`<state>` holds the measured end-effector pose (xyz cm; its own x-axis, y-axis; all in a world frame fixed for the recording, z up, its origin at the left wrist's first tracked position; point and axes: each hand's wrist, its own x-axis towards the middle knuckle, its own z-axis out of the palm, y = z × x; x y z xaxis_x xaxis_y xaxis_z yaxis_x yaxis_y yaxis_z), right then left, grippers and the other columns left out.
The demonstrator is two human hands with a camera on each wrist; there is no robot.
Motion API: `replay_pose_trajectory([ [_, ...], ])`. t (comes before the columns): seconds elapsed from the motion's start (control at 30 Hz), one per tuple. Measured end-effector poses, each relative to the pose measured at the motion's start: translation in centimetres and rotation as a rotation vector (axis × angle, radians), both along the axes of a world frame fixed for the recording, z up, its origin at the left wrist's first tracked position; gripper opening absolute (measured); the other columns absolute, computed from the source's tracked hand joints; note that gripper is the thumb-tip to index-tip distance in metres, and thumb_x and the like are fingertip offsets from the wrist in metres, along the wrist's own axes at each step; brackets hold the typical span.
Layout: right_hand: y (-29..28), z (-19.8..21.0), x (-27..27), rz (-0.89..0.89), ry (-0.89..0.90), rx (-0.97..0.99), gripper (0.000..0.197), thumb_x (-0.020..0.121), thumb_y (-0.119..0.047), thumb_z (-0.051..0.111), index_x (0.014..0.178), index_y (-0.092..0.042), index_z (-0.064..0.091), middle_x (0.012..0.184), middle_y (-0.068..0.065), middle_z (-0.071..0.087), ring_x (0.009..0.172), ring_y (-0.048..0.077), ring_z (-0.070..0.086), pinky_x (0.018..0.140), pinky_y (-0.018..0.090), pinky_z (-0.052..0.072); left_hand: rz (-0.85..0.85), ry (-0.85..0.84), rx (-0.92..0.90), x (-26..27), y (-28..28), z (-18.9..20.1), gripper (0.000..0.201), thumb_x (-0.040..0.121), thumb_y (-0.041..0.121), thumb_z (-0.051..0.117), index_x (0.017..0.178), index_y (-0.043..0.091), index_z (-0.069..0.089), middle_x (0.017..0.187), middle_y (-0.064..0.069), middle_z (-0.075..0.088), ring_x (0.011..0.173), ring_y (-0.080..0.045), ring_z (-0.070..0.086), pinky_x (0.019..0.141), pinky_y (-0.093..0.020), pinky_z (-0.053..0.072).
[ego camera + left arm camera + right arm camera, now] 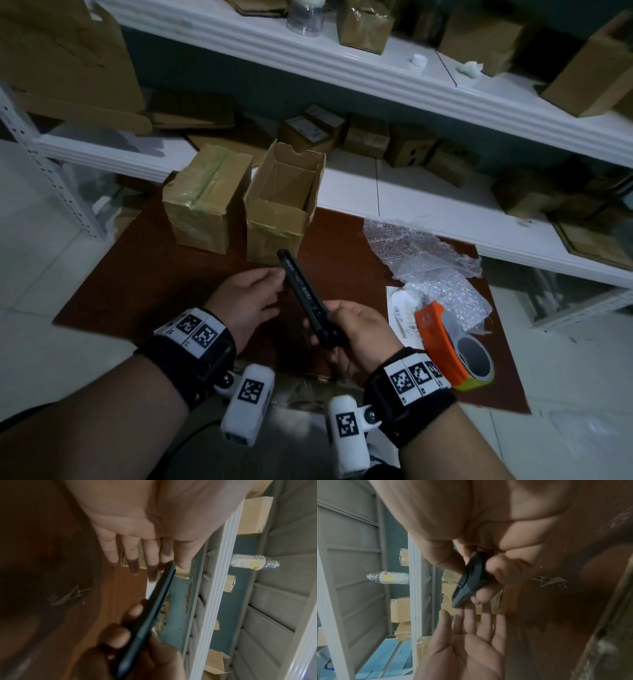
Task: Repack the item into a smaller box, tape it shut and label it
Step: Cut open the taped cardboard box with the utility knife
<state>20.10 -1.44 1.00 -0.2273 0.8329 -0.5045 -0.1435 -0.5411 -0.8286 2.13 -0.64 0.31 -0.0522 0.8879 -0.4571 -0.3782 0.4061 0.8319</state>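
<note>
A flat black device (305,298) is held on edge above the brown mat (164,274). My right hand (356,329) grips its near end, fingers curled round it (469,582). My left hand (253,294) lies open beside its far end, with straight fingers (133,555) and the thumb touching the tip of the device (154,615). Just beyond stands an open, empty small cardboard box (274,222). A taped-shut cardboard box (205,195) sits to its left.
An orange tape dispenser (445,346) lies right of my right wrist, with a white printed label (400,308) and crumpled bubble wrap (424,260) beside it. White shelves (376,192) behind hold several cardboard boxes. Tiled floor surrounds the mat.
</note>
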Motion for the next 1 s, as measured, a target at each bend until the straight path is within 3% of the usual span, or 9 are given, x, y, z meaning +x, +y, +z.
replay_pose_trajectory([
  [0.13, -0.08, -0.15, -0.02, 0.015, 0.014, -0.023, 0.024, 0.100, -0.002, 0.041, 0.104, 0.001, 0.064, 0.077, 0.018, 0.069, 0.051, 0.021, 0.059, 0.037, 0.019, 0.035, 0.009, -0.020, 0.022, 0.12, 0.08, -0.02, 0.016, 0.095, 0.019, 0.062, 0.109, 0.014, 0.070, 0.110, -0.009, 0.072, 0.104, -0.023, 0.066, 0.085, -0.038, 0.051],
  [0.23, -0.12, 0.06, -0.03, 0.044, 0.033, -0.037, 0.023, 0.102, -0.010, 0.045, 0.107, 0.003, 0.063, 0.078, 0.020, 0.069, 0.051, 0.022, 0.057, 0.036, 0.019, 0.034, 0.014, -0.033, 0.022, -0.08, 0.07, -0.14, 0.021, 0.093, 0.019, 0.066, 0.111, 0.012, 0.070, 0.106, -0.008, 0.075, 0.102, -0.024, 0.070, 0.079, -0.036, 0.053],
  [0.43, -0.34, -0.12, -0.10, 0.102, 0.039, -0.068, 0.021, 0.102, -0.015, 0.051, 0.108, 0.001, 0.062, 0.078, 0.019, 0.070, 0.048, 0.020, 0.057, 0.034, 0.017, 0.033, 0.065, -0.064, 0.000, -0.54, 0.38, -0.49, 0.019, 0.090, 0.019, 0.069, 0.109, 0.016, 0.068, 0.119, -0.011, 0.067, 0.116, -0.032, 0.060, 0.096, -0.048, 0.049],
  [0.63, -0.42, -0.25, 0.02, 0.101, 0.042, -0.025, 0.019, 0.101, -0.018, 0.053, 0.096, -0.002, 0.062, 0.072, 0.016, 0.067, 0.044, 0.017, 0.051, 0.033, 0.015, 0.028, 0.048, -0.071, 0.009, -0.51, 0.37, -0.49, 0.016, 0.092, 0.019, 0.067, 0.108, 0.015, 0.069, 0.100, -0.005, 0.069, 0.091, -0.022, 0.062, 0.072, -0.035, 0.052],
  [0.83, -0.38, -0.52, 0.17, 0.092, 0.057, -0.027, 0.019, 0.099, -0.020, 0.055, 0.090, -0.004, 0.062, 0.071, 0.014, 0.065, 0.044, 0.016, 0.049, 0.032, 0.014, 0.028, 0.039, -0.081, 0.017, -0.52, 0.45, -0.73, 0.022, 0.092, 0.021, 0.067, 0.112, 0.013, 0.069, 0.104, -0.008, 0.068, 0.097, -0.026, 0.059, 0.071, -0.033, 0.052],
  [1.0, -0.33, -0.72, 0.02, 0.097, 0.054, 0.012, 0.026, 0.083, -0.033, 0.064, 0.084, -0.007, 0.062, 0.068, 0.012, 0.063, 0.040, 0.014, 0.047, 0.031, 0.013, 0.027, 0.018, -0.074, 0.027, -0.28, 0.44, -0.82, 0.018, 0.093, 0.021, 0.066, 0.109, 0.014, 0.070, 0.104, -0.007, 0.067, 0.097, -0.025, 0.057, 0.072, -0.033, 0.052],
])
